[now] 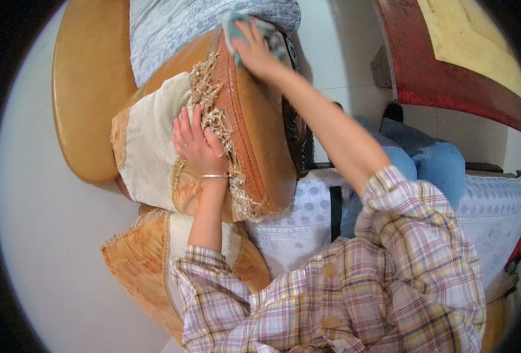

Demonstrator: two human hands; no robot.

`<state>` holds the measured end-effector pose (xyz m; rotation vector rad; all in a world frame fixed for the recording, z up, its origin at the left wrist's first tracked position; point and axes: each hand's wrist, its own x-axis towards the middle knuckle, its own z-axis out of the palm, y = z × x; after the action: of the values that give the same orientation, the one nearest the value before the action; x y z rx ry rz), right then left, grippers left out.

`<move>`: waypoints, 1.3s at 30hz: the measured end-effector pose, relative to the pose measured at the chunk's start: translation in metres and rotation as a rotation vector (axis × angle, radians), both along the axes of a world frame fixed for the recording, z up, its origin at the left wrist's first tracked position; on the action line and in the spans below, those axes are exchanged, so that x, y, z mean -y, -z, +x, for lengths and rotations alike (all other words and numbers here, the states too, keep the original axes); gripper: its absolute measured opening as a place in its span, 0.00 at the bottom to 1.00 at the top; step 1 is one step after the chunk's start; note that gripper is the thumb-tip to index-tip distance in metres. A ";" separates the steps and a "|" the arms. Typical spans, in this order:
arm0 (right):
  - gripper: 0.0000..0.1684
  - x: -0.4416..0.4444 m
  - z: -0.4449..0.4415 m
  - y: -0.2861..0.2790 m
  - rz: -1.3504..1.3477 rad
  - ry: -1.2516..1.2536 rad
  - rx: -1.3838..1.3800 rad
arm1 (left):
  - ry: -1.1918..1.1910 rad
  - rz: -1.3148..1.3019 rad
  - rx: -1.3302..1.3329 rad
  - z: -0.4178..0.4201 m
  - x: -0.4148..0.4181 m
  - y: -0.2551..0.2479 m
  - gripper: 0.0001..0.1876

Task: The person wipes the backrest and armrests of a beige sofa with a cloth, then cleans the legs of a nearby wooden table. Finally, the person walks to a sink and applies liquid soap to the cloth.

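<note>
Under my right hand a crumpled green and white cloth is pressed onto the far end of the brown leather sofa arm. The palm is down and the fingers are spread over the cloth. My left hand, with a ring and a silver bangle at the wrist, lies on a cream and gold fabric cover. Its tangled fringe runs along the stitched, reddish-brown band of the arm, beside my left thumb.
A gold and cream cushion leans near my left forearm. Beyond the arm are a quilted white and blue cover and a tan leather backrest. At the upper right stands a red-edged table. A patterned seat cover lies beside my legs.
</note>
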<state>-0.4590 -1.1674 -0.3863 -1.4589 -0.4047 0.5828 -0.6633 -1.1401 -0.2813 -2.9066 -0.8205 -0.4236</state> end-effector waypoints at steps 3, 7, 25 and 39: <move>0.41 0.112 -0.136 -0.043 0.021 -0.169 0.124 | 0.008 0.003 0.042 -0.004 -0.002 0.006 0.25; 0.44 0.195 -0.231 -0.059 0.026 -0.250 0.063 | 0.059 0.015 0.057 0.001 0.000 0.008 0.24; 0.43 0.161 -0.236 -0.005 -0.272 -0.067 -0.451 | 0.107 0.025 0.101 -0.012 -0.015 0.019 0.23; 0.43 0.153 -0.205 0.072 -0.265 -0.084 -1.320 | 0.125 0.047 0.117 -0.007 -0.016 0.017 0.24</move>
<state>-0.6643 -1.3209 -0.4586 -1.0088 0.6750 1.5350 -0.6699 -1.1237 -0.2988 -2.9225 -0.6357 -0.6206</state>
